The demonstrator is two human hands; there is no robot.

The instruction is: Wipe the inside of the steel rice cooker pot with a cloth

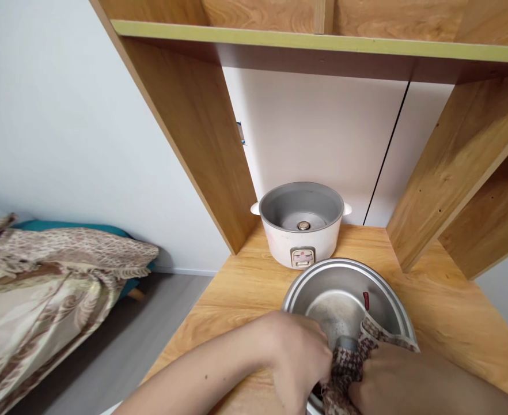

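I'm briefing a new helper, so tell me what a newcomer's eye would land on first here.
The shiny metal pot in the foreground stands out first, with the right grip clutching a checked cloth partly inside it and the left grip seemingly on that cloth too. Behind the pot sits the lidless white rice cooker; off to the left, a patterned blanket catches the eye.

Cloth (346, 364) brown-and-white checked; pot (318, 305) silver; cooker (275, 241) white.

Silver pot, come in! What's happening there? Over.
Right hand grips checked cloth; left hand against it, grip unclear. Silver pot partly hidden by both hands. White cooker base behind.
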